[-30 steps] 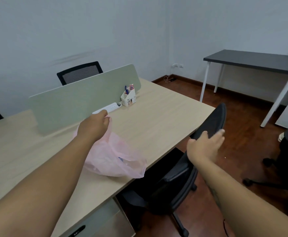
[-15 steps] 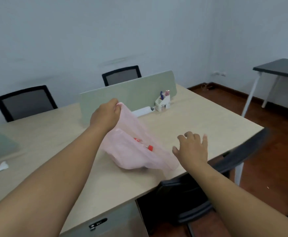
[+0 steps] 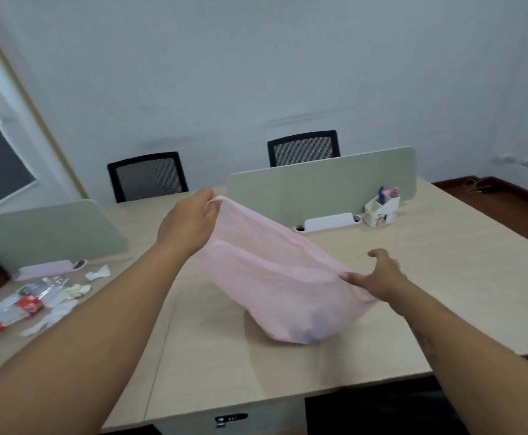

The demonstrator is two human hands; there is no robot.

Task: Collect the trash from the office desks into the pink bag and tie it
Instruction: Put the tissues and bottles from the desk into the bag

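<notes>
Step in hand: spreading the pink bag (image 3: 275,277) on the desk (image 3: 444,293), likely readying it for more trash; collecting unfinished, tying not yet begun
Left hand (image 3: 190,224): clenched on the bag's rim, raised at its far left end
Right hand (image 3: 378,277): at the rim's near right end, fingers against the plastic; pinching or only touching, cannot tell through the blur
Bag's place: middle of the desk, belly resting on the top; something bluish inside
Long axis: along the stretched rim, from far left and high to near right and low; mouth seemingly upward, closed bottom down and near
Trash pile (image 3: 27,302): scraps and wrappers at the left, well apart from the bag
Next move: calls for a firm hold on both rim ends, then carrying the mouth left to the pile
</notes>
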